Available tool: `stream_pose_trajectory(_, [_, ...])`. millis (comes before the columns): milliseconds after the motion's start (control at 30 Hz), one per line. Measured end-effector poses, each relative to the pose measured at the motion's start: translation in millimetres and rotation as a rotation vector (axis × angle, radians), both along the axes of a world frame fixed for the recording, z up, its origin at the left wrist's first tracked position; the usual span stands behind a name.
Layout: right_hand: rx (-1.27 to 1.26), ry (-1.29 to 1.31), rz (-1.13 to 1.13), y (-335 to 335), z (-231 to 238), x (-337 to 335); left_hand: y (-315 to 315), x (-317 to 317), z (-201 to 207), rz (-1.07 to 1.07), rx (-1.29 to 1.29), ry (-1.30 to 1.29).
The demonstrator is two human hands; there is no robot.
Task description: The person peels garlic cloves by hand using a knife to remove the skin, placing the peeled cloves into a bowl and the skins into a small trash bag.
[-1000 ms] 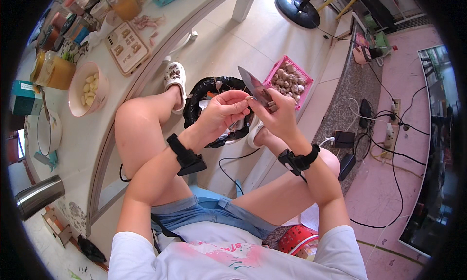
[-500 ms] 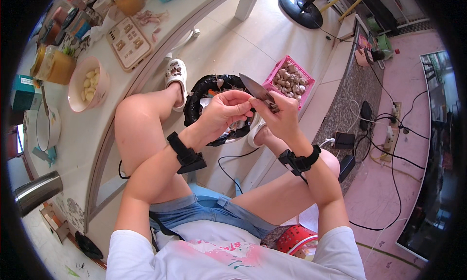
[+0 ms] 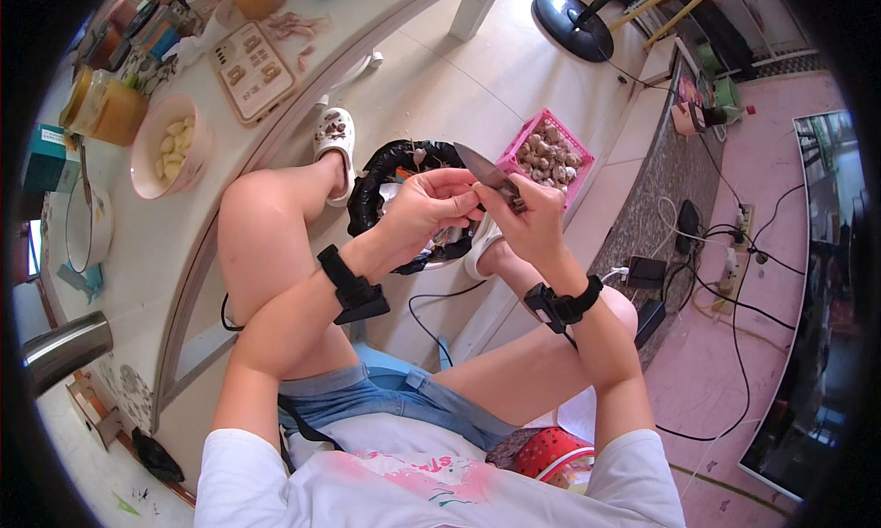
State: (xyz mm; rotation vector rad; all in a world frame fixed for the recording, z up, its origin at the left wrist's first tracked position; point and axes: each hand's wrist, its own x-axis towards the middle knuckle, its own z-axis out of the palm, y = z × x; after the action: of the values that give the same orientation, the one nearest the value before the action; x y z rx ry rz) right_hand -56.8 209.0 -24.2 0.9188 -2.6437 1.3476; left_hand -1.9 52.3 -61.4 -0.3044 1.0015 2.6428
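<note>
My right hand (image 3: 525,209) is closed around a kitchen knife (image 3: 479,166), its dark pointed blade slanting up and to the left. Against it, my left hand (image 3: 429,207) pinches thumb and fingers together; whatever small thing lies between them is hidden. Both hands meet above a bin lined with a black bag (image 3: 367,193), where scraps and bits of peel show. Just beyond my right hand stands a pink basket (image 3: 576,187) of whole garlic bulbs (image 3: 548,156). On the table at left, a pale pink bowl (image 3: 147,181) holds peeled garlic cloves (image 3: 174,145).
The table (image 3: 206,225) also carries a beige tray (image 3: 254,73), jars (image 3: 117,106), a white enamel bowl (image 3: 89,225) and a steel cylinder (image 3: 69,354). Cables (image 3: 734,280) run along the right near a television (image 3: 808,317). A round black stand base (image 3: 571,25) is at the back.
The view has shifted slightly. Both hands stay together at the knife over the bin, with only a small change in the left fingers.
</note>
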Motion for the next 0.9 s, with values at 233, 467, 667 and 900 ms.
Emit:
stream_pose_trajectory(233, [-0.105, -0.176, 0.103, 0, -2, 1, -1, 2, -5, 0.017, 0.054, 0.030])
stream_pose_trajectory(467, [-0.179, -0.328, 0.163, 2, 3, 1, -1, 1, 1, 0.010, 0.037, 0.029])
stream_pose_trajectory(667, [-0.140, -0.560, 0.129, 9, 5, -4, -8, -2, 13, -0.086, 0.292, 0.042])
stream_pose_trajectory(900, [-0.229, -0.581, 0.158, 10, 8, -2, -10, -3, 17, -0.161, 0.190, 0.090])
